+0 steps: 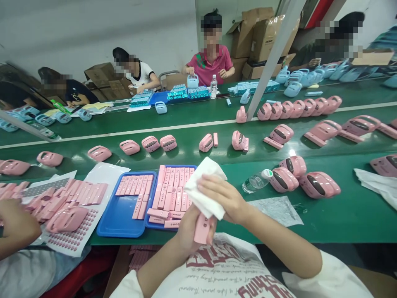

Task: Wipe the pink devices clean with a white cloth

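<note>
The two hands are held close together above the near edge of the green tabletop (335, 223), in front of the wearer's printed white shirt (229, 265). A slim pink piece (202, 229) is clasped in the left hand (188, 227), its lower end, marked with small dark symbols, left showing and tilted toward the body. A white cloth (207, 170) is gripped by the right hand (228, 199) and laid over the piece's upper part, which is hidden. Just beyond the left hand, similar pieces are packed in a blue tray (155, 227); fewer are laid in a second blue tray (119, 221) beside it. To the right, a capped clear bottle (256, 183) is seen lying near three glossy pink housings (283, 180), with a crumpled clear bag (279, 211) below. Farther left, a heap of pink pieces (51, 200) is spread over white sheets, near a neighbour's arm (18, 223). Across the tabletop, a light blue housing (192, 81) is touched by a co-worker in a pink shirt (214, 62).
</note>
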`<state>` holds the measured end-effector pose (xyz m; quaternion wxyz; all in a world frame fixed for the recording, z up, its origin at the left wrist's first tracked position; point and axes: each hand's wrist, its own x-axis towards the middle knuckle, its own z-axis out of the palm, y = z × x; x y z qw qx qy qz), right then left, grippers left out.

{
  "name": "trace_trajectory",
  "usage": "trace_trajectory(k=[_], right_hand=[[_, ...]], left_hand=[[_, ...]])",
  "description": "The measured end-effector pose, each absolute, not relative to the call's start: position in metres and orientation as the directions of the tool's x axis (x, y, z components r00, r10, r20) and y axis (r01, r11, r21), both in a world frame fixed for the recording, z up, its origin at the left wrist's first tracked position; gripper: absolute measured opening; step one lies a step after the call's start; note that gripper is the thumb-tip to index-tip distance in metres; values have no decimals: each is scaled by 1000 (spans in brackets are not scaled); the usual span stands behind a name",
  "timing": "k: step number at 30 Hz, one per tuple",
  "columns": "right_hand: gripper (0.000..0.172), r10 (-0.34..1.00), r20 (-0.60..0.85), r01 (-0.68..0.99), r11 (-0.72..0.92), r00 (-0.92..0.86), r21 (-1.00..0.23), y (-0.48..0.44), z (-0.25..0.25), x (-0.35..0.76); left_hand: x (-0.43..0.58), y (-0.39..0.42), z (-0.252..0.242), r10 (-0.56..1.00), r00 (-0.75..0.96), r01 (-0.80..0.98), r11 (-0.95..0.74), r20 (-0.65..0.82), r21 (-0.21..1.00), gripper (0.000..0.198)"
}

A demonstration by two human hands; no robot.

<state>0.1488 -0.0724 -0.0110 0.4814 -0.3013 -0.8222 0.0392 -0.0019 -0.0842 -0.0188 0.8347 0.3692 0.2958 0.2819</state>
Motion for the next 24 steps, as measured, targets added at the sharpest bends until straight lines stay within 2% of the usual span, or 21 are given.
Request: trace_trajectory(k=[3, 5, 7, 8, 9, 10, 11, 12, 14, 17, 20, 22, 24], right_hand=[[47, 586, 780, 449, 770, -218, -453, -69, -9, 143], [45, 572, 787, 406, 792, -231, -456, -70, -12, 140], [43, 626, 733, 290, 777, -265, -559, -74, -21, 137], [42, 713, 656, 209, 701, -248, -682, -77, -26, 136], [42, 827, 535, 105, 555, -174, -825, -79, -32, 135], [43, 929, 364, -20, 364, -66, -931, -80, -38, 134], [44, 984, 173, -150, 177, 44, -973, -81, -42, 133], [44, 989, -10, -277, 32, 147, -960, -81, -45, 133], [44, 927, -261, -495, -99, 269, -863, -79, -43, 135], [37, 871, -444, -695, -187, 210, -694, -76, -26, 144], [34, 860, -489, -750, -225, 148, -622, -78, -7, 154], [36, 861, -451, -741, -143, 233, -656, -80, 0, 157], [38, 858, -373, -699, -22, 354, -715, -81, 1, 157]], left_hand=[[0, -84, -15, 670, 704, -377, 633, -234, 676, 40], [-3, -79, -11, 716, 670, -477, 619, -197, 624, 39], [-10, -73, -5, 771, 623, -558, 557, -133, 616, 41], [-14, -70, -2, 791, 605, -589, 519, -88, 620, 41], [-18, -67, 2, 801, 597, -607, 483, -39, 631, 39], [-21, -65, 6, 800, 599, -612, 454, 5, 647, 38], [-24, -64, 9, 793, 608, -608, 430, 43, 668, 38], [-25, -63, 11, 784, 616, -598, 406, 74, 691, 38], [-24, -65, 12, 772, 624, -585, 360, 119, 726, 35], [-22, -69, 7, 764, 629, -572, 330, 144, 751, 27], [-23, -73, 1, 727, 666, -566, 346, 168, 748, 26], [-23, -74, -1, 709, 683, -565, 360, 176, 743, 26], [-21, -74, -1, 736, 666, -557, 383, 121, 737, 31]])
